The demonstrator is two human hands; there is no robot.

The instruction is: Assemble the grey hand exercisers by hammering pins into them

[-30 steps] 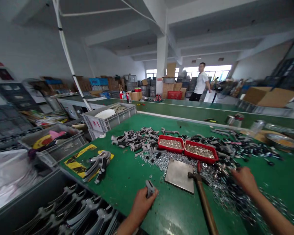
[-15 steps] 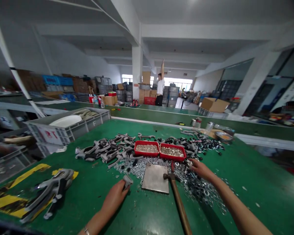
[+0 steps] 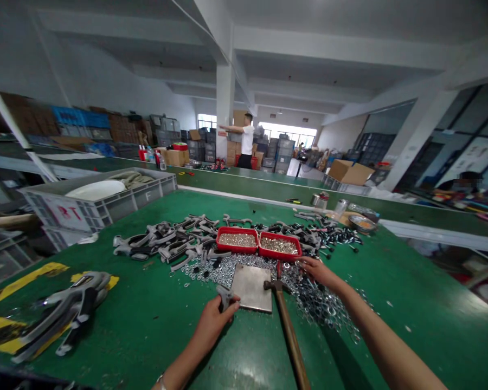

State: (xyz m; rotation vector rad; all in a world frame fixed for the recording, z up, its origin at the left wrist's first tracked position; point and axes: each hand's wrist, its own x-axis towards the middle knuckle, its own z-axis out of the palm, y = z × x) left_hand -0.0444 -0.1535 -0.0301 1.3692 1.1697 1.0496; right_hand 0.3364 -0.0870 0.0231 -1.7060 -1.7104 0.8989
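Note:
My left hand (image 3: 216, 319) is closed around a grey metal tool part (image 3: 224, 295), its head sticking up above the fingers. It is at the left edge of a flat square steel plate (image 3: 252, 288). Over the pile of small metal parts, just beyond the hammer head, my right hand (image 3: 318, 272) has its fingers drawn together; whatever they pinch is too small to make out. The hammer (image 3: 288, 330) lies with its head near the plate's right edge. Two red trays of small metal pins, the left tray (image 3: 236, 249) and the right tray (image 3: 280, 254), stand behind the plate.
Grey-and-black tool parts (image 3: 174, 241) are heaped left of the trays. Loose metal rings (image 3: 329, 309) spread to the right. More tool parts (image 3: 79, 303) lie by yellow tape at front left. A grey crate (image 3: 101, 203) stands at far left. A person (image 3: 247, 141) stands in the background.
My left hand has moved right, bringing the grey part up to the plate. My right hand has shifted toward the right red tray. The background person has lowered the raised arm to point sideways.

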